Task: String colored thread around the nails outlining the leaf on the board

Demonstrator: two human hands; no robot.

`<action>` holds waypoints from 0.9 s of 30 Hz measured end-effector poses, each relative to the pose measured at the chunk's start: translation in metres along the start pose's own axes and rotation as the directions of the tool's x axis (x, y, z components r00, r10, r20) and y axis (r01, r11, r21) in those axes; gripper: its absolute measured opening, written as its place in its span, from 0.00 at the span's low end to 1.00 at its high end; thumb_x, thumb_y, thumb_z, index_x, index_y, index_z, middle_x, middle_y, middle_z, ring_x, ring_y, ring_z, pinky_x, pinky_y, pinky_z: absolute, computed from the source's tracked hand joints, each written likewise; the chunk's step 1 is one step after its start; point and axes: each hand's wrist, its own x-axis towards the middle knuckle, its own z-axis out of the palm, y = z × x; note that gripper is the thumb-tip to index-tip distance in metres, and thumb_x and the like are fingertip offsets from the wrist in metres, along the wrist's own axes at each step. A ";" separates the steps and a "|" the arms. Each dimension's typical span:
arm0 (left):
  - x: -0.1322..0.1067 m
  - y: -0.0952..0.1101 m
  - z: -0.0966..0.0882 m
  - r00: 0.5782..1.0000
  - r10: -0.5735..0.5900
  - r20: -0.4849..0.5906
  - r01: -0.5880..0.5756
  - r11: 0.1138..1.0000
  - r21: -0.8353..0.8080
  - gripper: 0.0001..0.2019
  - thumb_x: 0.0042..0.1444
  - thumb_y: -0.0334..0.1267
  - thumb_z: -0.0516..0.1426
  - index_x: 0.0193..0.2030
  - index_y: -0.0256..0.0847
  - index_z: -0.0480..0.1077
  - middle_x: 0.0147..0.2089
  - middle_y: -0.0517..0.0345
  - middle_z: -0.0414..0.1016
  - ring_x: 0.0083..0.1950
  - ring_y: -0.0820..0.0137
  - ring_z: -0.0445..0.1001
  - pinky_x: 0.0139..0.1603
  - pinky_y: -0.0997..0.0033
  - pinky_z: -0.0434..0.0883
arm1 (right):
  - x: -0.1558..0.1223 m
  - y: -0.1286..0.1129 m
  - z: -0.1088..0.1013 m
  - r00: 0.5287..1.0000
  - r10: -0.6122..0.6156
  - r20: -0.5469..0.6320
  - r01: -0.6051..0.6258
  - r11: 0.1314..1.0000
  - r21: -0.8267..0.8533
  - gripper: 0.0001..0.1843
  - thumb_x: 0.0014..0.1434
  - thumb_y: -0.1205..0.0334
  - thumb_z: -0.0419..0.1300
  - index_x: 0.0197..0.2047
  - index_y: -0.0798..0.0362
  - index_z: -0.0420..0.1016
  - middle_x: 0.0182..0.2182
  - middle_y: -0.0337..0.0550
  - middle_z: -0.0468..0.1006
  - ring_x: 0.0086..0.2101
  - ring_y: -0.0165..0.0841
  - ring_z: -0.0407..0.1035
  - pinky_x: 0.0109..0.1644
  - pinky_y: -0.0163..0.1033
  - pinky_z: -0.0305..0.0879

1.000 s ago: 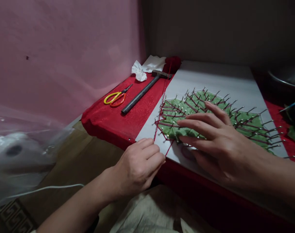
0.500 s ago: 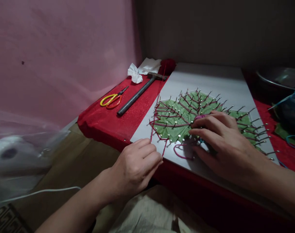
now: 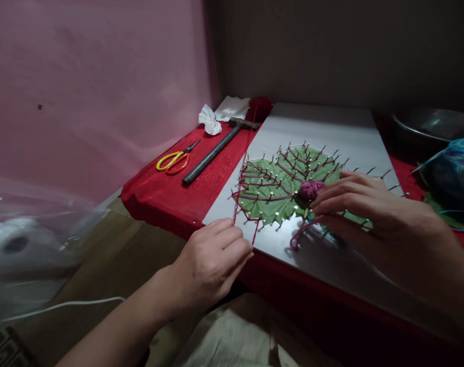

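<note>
My left hand (image 3: 216,255) is closed at the board's front edge, pinching red yarn (image 3: 255,233). That yarn runs around nails on the left side of a green leaf (image 3: 270,209) that lies on a white board (image 3: 327,120). Many nails stand along the leaf's edge and veins, with dark red yarn strung between them. Over the leaf's right part, my right hand (image 3: 361,204) has its fingertips together on a strand of purple yarn (image 3: 302,232). A small purple yarn ball (image 3: 311,189) rests on the leaf just left of those fingers. My right hand hides part of the leaf.
A hammer (image 3: 212,155) and yellow-and-orange scissors (image 3: 178,158) lie on the red cloth (image 3: 151,196) to the left. Behind them are crumpled white tissue (image 3: 209,121) and a red yarn ball (image 3: 261,106). At right stand a metal bowl (image 3: 426,122) and blue yarn (image 3: 461,165).
My right hand has shifted right off the purple yarn ball, uncovering it, and the purple strand has moved with the fingers. My left hand keeps its hold on the red yarn.
</note>
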 end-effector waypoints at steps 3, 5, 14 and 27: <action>0.001 0.000 0.002 1.000 0.013 0.000 -0.013 1.000 -0.003 0.07 0.57 0.26 0.52 0.32 0.32 0.70 0.25 0.55 0.64 0.29 0.71 0.58 0.29 0.69 0.58 | -0.006 0.013 -0.007 1.000 0.015 -0.021 -0.017 0.994 -0.110 0.05 0.60 0.65 0.56 0.35 0.49 0.73 0.32 0.42 0.77 0.36 0.36 0.68 0.49 0.52 0.61; 0.001 0.000 0.002 1.000 0.021 0.001 -0.021 1.000 -0.007 0.07 0.57 0.26 0.52 0.32 0.32 0.70 0.25 0.55 0.63 0.29 0.71 0.57 0.29 0.69 0.58 | -0.010 0.024 -0.005 1.000 0.011 -0.026 -0.016 0.981 -0.195 0.07 0.60 0.62 0.55 0.34 0.49 0.75 0.33 0.43 0.78 0.35 0.38 0.67 0.45 0.52 0.61; 0.005 0.003 -0.002 1.000 0.021 -0.001 -0.021 1.000 0.020 0.07 0.58 0.27 0.52 0.32 0.32 0.70 0.25 0.56 0.63 0.30 0.71 0.57 0.30 0.69 0.58 | -0.017 0.033 -0.009 0.999 0.001 0.043 0.007 0.979 -0.205 0.14 0.59 0.69 0.50 0.43 0.53 0.76 0.42 0.52 0.75 0.41 0.43 0.67 0.41 0.52 0.65; 0.015 0.011 0.003 0.998 0.066 -0.009 -0.066 0.997 0.044 0.08 0.57 0.27 0.52 0.31 0.30 0.71 0.26 0.54 0.64 0.30 0.70 0.57 0.28 0.67 0.56 | 0.001 -0.035 0.021 0.979 -0.118 0.169 0.123 0.992 -0.019 0.08 0.56 0.71 0.55 0.34 0.54 0.75 0.37 0.47 0.73 0.43 0.39 0.62 0.58 0.55 0.52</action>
